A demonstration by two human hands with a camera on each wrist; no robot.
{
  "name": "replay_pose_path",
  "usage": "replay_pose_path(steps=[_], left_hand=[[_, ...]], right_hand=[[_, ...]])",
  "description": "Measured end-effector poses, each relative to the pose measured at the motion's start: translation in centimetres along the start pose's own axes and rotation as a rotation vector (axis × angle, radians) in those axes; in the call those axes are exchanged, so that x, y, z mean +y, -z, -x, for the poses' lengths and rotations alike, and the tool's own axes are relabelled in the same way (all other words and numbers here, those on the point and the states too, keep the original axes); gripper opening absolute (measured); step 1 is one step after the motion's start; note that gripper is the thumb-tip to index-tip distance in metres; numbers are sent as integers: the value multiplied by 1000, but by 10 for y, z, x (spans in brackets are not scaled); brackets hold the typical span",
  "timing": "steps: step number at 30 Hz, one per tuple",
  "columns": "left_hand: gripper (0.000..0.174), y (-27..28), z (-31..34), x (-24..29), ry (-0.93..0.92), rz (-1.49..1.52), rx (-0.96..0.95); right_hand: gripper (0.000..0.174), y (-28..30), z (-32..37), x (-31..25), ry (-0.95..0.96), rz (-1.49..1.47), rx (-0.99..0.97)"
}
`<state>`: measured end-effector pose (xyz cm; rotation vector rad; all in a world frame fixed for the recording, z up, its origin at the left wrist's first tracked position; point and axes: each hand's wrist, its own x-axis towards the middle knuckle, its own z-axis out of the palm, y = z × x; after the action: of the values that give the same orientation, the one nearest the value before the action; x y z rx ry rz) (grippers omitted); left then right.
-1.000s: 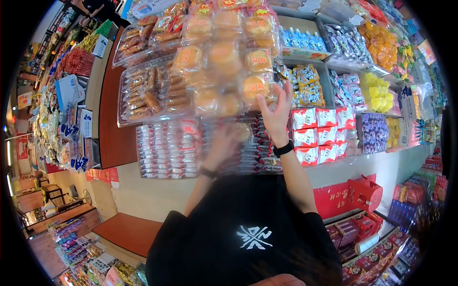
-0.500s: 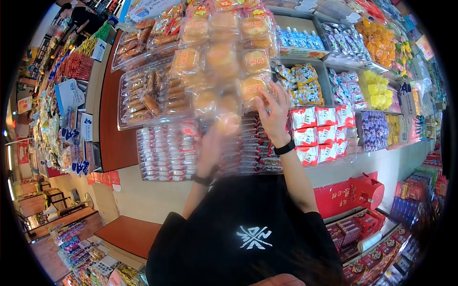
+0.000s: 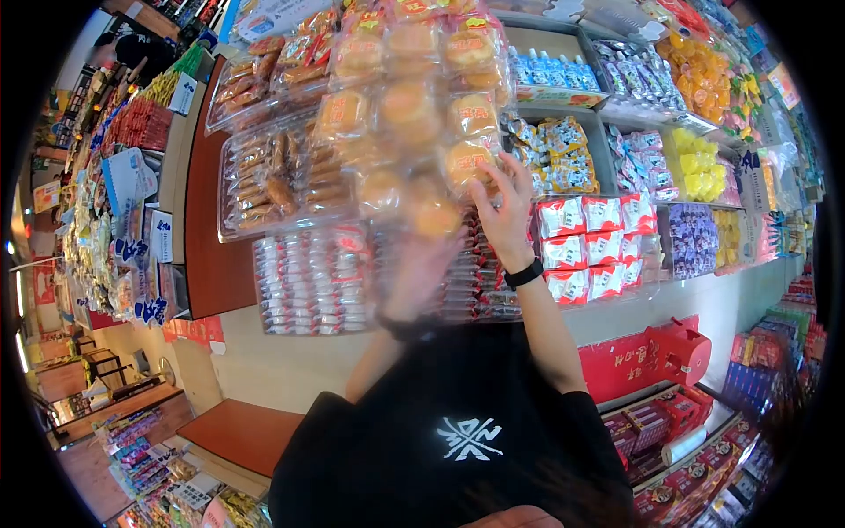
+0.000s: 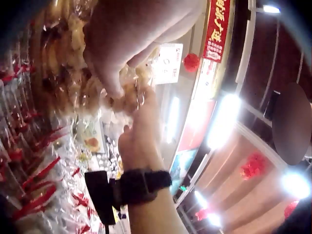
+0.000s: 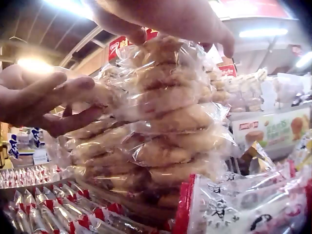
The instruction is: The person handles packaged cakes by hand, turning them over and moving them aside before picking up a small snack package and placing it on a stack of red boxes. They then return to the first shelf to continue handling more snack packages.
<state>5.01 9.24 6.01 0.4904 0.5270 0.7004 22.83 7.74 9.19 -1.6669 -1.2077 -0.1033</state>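
Observation:
In the head view stacks of round golden cakes [image 3: 345, 114] in clear, red-printed wrappers fill the middle of the display. My left hand [image 3: 425, 273], blurred, holds a wrapped cake [image 3: 436, 214] at the near side of these stacks. The right wrist view shows the left hand [image 5: 48, 100] beside the stack, its fingers at a wrapper. My right hand [image 3: 506, 216] grips the top wrapped cake [image 3: 466, 163] of the near right stack, thumb and fingers at its edges. Seen from its own wrist, the right hand [image 5: 165, 17] spans the top of that stack [image 5: 170, 102].
Clear trays of brown pastries [image 3: 255, 180] lie to the left. Red-and-white packets [image 3: 308, 282] fill the near edge, with larger white-and-red packets [image 3: 585, 251] on the right. Bins of jellies [image 3: 695, 167] and small bottles [image 3: 554, 70] extend beyond. A person [image 3: 145, 53] is at far left.
My left hand came up from the near packets with a round cake and moved slightly right along the stacks. The right hand's fingers closed in on the near right cake.

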Motion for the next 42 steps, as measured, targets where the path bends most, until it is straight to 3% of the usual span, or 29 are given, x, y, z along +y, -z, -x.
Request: replay_pose_path(steps=[8, 12, 15, 19, 24, 25, 28, 32, 34, 40, 42], left_hand=[[55, -2, -10, -45, -73, 120, 36], [57, -10, -10, -52, -115, 188, 96], [56, 3, -7, -47, -112, 218, 41], [46, 11, -19, -33, -198, 96, 149], [35, 12, -41, -28, -237, 10, 138], [31, 11, -43, -28, -233, -26, 142], [15, 12, -49, -30, -99, 93, 409], [3, 23, -53, -21, -59, -45, 366], [3, 24, -55, -20, -111, 28, 257], [13, 44, -46, -19, 108, 20, 171], [17, 43, -38, -22, 136, 52, 259]], right_hand=[[30, -4, 3, 3, -26, -32, -1], [31, -5, 3, 2, 3, 1, 11], [31, -5, 1, 2, -11, -11, 7], [31, -3, 3, 2, -2, -23, 7], [32, -5, 2, 5, -2, -7, 2], [32, -5, 3, 5, -8, -14, -4], [33, -1, 2, 5, -8, -16, -17], [38, 4, 0, -1, 19, 5, -26], [40, 5, 0, -4, 25, 11, -23], [45, 3, -1, -13, 44, 26, -7], [45, -1, 3, -11, 44, 41, 2]])
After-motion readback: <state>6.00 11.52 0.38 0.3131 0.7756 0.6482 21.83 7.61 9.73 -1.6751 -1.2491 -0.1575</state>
